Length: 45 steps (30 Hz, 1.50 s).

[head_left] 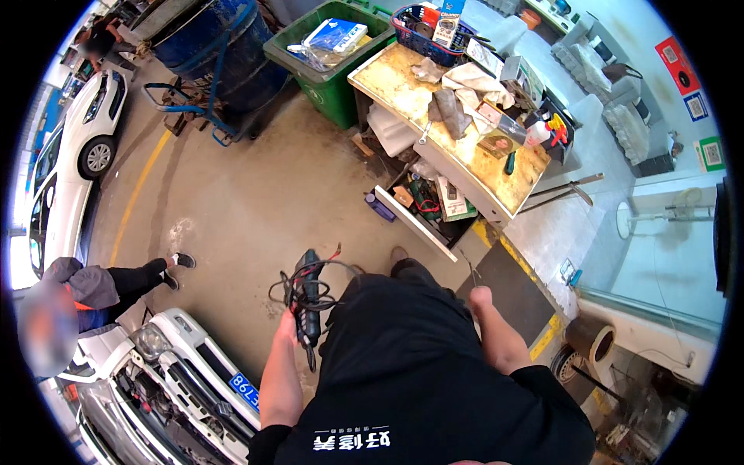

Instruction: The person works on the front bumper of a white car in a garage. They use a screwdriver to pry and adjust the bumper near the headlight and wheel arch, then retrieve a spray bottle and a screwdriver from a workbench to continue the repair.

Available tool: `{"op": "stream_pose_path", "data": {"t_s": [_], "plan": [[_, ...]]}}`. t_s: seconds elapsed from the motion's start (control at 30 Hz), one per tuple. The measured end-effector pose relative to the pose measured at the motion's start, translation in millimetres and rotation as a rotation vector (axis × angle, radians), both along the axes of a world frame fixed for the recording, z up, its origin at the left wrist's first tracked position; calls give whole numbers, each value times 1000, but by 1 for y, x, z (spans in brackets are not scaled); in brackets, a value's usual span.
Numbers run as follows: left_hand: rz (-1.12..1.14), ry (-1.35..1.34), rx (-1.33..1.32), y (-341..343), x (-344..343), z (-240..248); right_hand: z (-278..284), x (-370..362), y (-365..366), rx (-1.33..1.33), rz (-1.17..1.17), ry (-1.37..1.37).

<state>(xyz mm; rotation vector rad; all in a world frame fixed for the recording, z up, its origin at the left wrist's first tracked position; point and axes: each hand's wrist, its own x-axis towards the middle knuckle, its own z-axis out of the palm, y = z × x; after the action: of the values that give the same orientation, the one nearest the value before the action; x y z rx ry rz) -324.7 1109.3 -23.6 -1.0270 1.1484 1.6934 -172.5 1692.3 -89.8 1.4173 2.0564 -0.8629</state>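
Observation:
My left hand is closed around a black handheld electrical tool, long and narrow, with a loosely coiled black cable hanging about it. A short red lead end sticks up from the cable. To the right of my body, my right hand is closed on a thin dark wire-like piece; its exact kind is too small to tell. Ahead of both hands, a drawer of the workbench is pulled out. Inside lie a green device with red leads and some boxes.
The worn workbench carries rags, a spray bottle and a blue basket. Beside it stands a green bin. A white car with its engine bay exposed is at lower left, a person near it. A blue drum stands farther off.

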Motion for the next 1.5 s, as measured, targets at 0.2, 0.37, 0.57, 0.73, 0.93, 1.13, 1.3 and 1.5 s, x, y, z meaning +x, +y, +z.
{"op": "stream_pose_path", "data": {"t_s": [0.2,0.37,0.57,0.73,0.93,1.13,1.3,1.5], "plan": [[-193,21,90,86,-88,2,3,48,6,49,394,-273],[-390,19,185,172,-138,10,37,61,-3,77,871,-471],[-419,109,102,307,-157,-16,-8,128,42,-150,121,-193],[-393,8,-78,418,-175,-50,-16,174,83,-148,44,-102],[-428,98,-606,493,-181,-195,89,95,99,-244,-836,-99],[-188,230,-656,533,-171,-245,126,103,101,-180,-802,-200],[-612,301,-674,519,-174,-305,119,103,118,-208,-640,-254],[-929,647,-452,542,-135,-254,104,98,125,-208,-588,-195]]}}
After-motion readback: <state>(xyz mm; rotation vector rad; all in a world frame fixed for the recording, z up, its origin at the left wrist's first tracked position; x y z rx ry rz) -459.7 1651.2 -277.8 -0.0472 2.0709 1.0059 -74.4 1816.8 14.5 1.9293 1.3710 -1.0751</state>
